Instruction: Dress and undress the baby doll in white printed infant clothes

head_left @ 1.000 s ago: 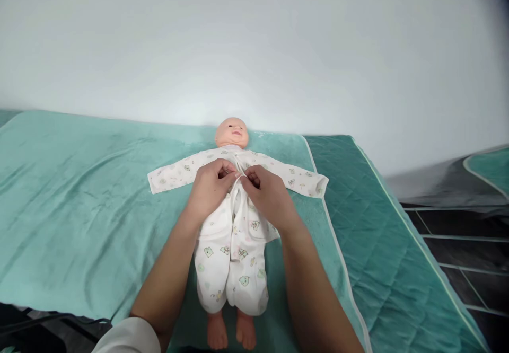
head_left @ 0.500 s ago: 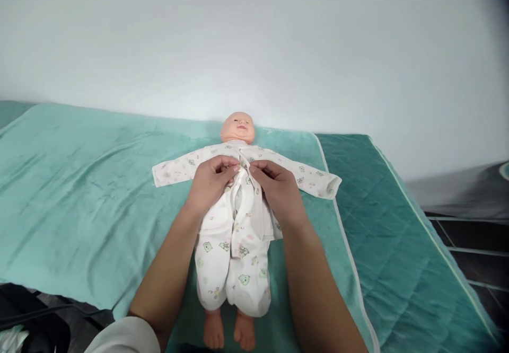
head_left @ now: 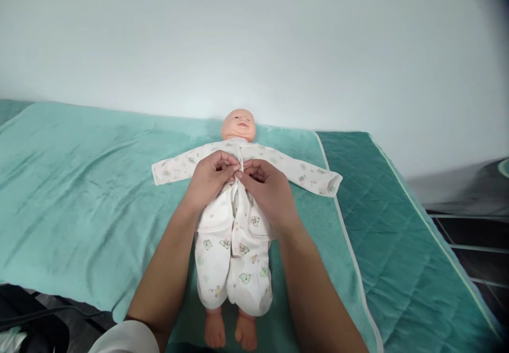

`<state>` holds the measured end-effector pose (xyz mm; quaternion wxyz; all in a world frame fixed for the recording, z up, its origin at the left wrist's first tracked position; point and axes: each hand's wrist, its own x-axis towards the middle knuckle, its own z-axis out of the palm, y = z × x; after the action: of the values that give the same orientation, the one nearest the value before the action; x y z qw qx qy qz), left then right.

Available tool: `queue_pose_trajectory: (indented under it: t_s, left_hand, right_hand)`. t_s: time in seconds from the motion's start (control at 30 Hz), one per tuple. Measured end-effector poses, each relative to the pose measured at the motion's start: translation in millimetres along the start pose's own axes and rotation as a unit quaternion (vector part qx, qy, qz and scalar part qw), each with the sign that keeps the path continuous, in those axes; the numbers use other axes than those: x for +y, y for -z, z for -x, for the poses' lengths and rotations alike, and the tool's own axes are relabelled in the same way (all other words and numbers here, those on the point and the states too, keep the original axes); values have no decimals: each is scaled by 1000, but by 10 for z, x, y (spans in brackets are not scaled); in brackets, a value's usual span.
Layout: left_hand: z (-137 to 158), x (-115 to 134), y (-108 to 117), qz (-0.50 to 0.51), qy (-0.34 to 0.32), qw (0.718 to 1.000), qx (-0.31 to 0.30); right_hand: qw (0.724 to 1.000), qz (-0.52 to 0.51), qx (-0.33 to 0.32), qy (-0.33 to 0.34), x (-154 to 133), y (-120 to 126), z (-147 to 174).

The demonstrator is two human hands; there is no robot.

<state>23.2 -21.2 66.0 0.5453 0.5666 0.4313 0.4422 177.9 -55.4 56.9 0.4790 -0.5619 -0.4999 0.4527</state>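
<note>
A baby doll (head_left: 238, 125) lies on its back, head toward the wall and bare feet toward me. It wears a white printed baby shirt (head_left: 306, 176) with long sleeves spread out to both sides, and white printed pants (head_left: 249, 276). Over the chest, my left hand (head_left: 212, 178) pinches one front edge of the shirt. My right hand (head_left: 268, 186) pinches the other front edge, its fingertips meeting those of the left. The fastening between the fingers is too small and covered to make out. Below the hands the shirt front hangs slightly parted.
A light green blanket (head_left: 79, 199) with wrinkles lies under the doll. Beneath it, a darker quilted cover (head_left: 401, 236) shows on the right. A pale wall (head_left: 254, 40) rises behind. At the lower left are a black bag (head_left: 37, 324) and a cable.
My right hand has moved left, bringing its shirt edge against the one in my left hand. The gap between the two edges at the chest has closed.
</note>
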Motion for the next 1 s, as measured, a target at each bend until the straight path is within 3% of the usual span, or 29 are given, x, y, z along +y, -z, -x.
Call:
queue_pose_trajectory:
  t_s: [0.43, 0.63, 0.73, 0.87, 1.0]
  left_hand:
    - [2, -9, -40, 10, 26, 1000, 15]
    - [8, 53, 111, 8, 57, 998, -15]
    - [69, 147, 253, -50, 64, 994, -70]
    - [150, 233, 368, -129, 60, 979, -149]
    - [167, 249, 347, -215, 32, 961, -171]
  right_hand:
    - [994, 104, -19, 37, -40, -36, 35]
    - [987, 144, -42, 54, -96, 10, 66]
    - [963, 260, -27, 60, -181, 58, 180]
    - [899, 431, -38, 64, -266, 78, 369]
    - [873, 479, -53, 71, -267, 91, 441]
